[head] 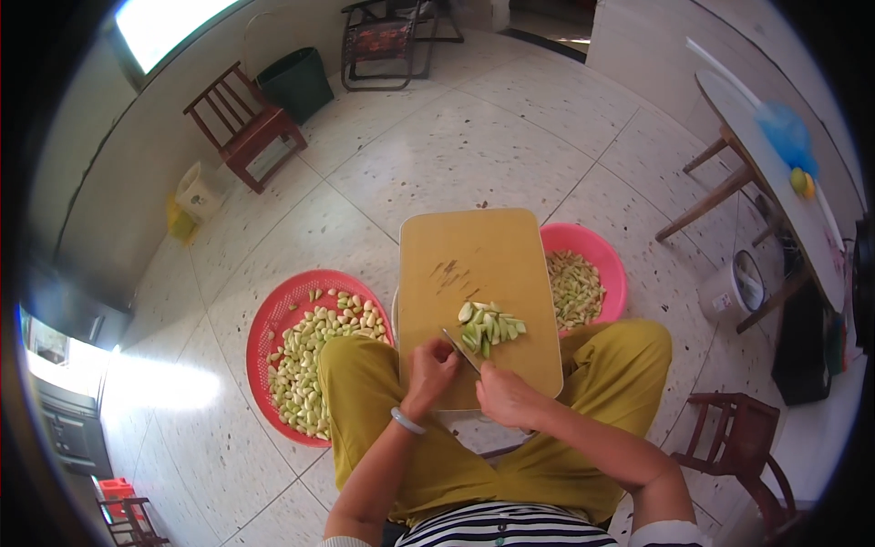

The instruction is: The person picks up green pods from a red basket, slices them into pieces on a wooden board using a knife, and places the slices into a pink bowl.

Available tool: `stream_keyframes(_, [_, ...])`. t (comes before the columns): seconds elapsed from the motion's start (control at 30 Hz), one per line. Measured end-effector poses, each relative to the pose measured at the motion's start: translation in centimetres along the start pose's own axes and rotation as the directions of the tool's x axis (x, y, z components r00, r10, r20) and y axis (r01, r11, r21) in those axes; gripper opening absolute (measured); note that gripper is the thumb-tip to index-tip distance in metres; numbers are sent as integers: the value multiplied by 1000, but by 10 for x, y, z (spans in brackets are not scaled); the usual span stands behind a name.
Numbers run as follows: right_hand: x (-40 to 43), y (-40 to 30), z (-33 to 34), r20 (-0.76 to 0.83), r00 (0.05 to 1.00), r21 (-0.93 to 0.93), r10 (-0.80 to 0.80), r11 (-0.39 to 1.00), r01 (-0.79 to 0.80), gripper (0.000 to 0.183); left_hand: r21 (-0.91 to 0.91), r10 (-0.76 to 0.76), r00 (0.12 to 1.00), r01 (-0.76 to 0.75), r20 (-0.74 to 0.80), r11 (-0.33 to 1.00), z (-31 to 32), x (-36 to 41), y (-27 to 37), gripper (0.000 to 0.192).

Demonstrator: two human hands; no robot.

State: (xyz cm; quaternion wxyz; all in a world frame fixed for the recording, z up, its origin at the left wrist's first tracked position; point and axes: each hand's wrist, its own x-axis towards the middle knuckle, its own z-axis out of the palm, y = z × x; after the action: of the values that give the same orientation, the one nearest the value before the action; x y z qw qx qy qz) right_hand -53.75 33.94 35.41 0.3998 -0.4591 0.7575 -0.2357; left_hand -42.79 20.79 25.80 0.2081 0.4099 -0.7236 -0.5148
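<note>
A small knife [462, 351] is gripped in my right hand [511, 396], its blade slanting up and left over a yellow-brown cutting board [472, 253]. My left hand [432, 372] is at the board's lower left, fingers bent together close beside the blade. Whether a piece is pinched in those fingers is hidden. Just beyond the knife lies a pile of cut pale-green and white pieces [491, 327], apparently garlic cloves. Dark marks score the board farther up. Left of my knee, a red perforated basket [263, 321] holds many whole peeled cloves [297, 390].
A pink basin [615, 280] with thin cut pieces [575, 290] stands right of the board. Wooden chairs [256, 137], a green bucket [301, 85] and a folding chair [379, 41] stand farther off. At right are a round table [772, 157], a white bin [724, 294] and a red-brown chair [748, 431].
</note>
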Motion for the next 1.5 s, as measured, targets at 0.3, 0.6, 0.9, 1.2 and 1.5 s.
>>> stream_keyframes(0.3, [-4,13,12,-194,979,122,-59,989,83,25,-141,-13,994,29,110,990,-6,-8,7,19])
stream_keyframes(0.6, [-10,16,2,-45,998,221,-44,974,53,26,-243,-44,987,5,-158,970,-23,-4,7,21])
stream_keyframes(0.9, [10,35,-27,-7,998,297,65,953,-59,29,367,212,954,-123,-214,922,-24,-13,14,37])
stream_keyframes(1.2, [10,73,-90,-10,993,240,120,964,-114,28,533,246,962,-146,-121,834,-16,-14,23,56])
stream_keyframes(1.5, [11,137,-158,-378,926,-30,22,999,-37,26,521,256,957,-149,-138,840,-10,-16,26,55])
